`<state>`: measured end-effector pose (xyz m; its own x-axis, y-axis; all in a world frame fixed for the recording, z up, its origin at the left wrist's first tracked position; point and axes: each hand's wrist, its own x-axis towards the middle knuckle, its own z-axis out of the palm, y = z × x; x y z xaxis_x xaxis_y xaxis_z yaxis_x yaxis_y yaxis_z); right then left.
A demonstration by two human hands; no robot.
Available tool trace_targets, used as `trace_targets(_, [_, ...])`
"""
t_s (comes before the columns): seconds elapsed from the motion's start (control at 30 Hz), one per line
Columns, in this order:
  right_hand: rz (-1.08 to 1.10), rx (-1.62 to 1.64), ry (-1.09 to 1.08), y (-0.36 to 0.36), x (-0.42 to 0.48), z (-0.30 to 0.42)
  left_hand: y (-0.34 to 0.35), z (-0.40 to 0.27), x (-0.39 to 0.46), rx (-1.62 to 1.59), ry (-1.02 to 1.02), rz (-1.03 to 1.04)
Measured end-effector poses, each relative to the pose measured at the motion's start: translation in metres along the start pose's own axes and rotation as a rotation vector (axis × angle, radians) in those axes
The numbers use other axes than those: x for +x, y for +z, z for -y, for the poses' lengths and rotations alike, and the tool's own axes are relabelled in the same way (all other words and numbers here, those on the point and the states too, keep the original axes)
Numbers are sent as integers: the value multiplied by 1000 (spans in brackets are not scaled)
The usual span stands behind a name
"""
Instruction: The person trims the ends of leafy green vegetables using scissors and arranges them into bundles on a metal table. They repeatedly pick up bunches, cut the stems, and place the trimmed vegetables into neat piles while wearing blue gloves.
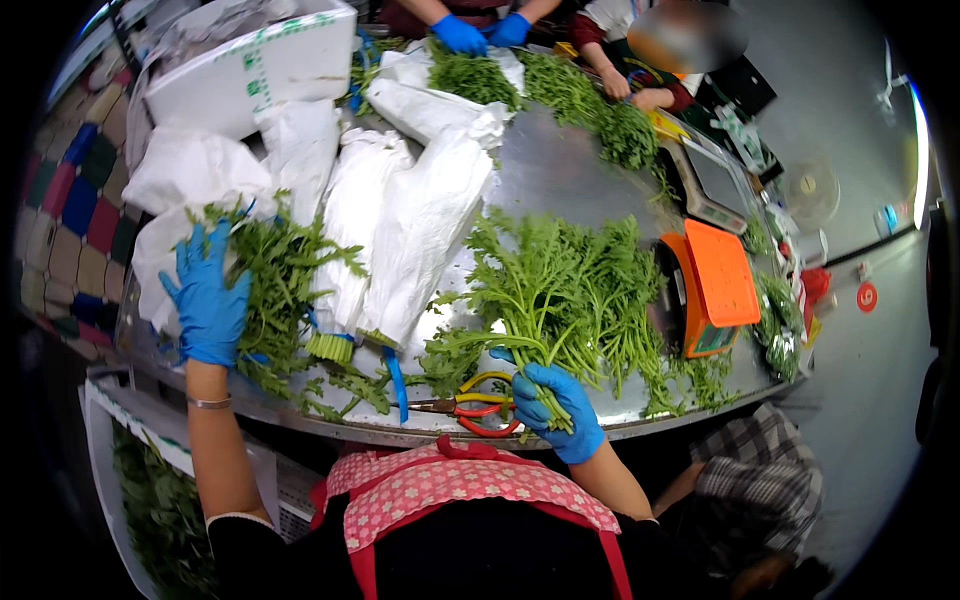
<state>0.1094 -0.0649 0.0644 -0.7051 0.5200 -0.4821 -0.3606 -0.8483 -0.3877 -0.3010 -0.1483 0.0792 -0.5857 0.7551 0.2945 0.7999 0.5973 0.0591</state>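
Gloved in blue, my right hand [556, 409] grips the stems of a small bunch of leafy greens [536, 322] at the table's near edge. The leaves point away from me, over a larger spread of greens [607, 300]. My left hand [210, 296], also gloved, has its fingers apart and rests against a pile of loose greens [274, 292] and white wrapping. Whether it presses on them I cannot tell. Scissors with red and yellow handles [486, 411] lie just left of my right hand. Several white-wrapped bundles [427, 232] lie between my hands, one showing cut stem ends.
An orange scale [720, 281] and a grey scale [709, 180] stand on the right. A white foam box [255, 71] sits at the back left. Across the metal table [555, 165], two co-workers handle greens [472, 79]. A crate of greens [161, 510] stands below left; someone in plaid [761, 480] is at right.
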Motion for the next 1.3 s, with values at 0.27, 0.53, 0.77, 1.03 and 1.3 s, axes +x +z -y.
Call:
trace_targets(0.27, [15,-105,51,15,10,-1,-5,-88,-78,-640,217,-292])
trace_targets(0.53, [-37,-220,79,14,11,-7,16,-178,-177,-1027,246,-132])
trace_targets(0.77, [47,-351,32,14,14,-16,61,-210,-210,-1346,47,152])
trace_targets(1.03, [149,-455,147,7,27,-17,67,-210,-210,-1241,43,74])
trace_targets(1.3, [92,-585,133,4,44,-18,67,-207,-207,-1460,-53,137])
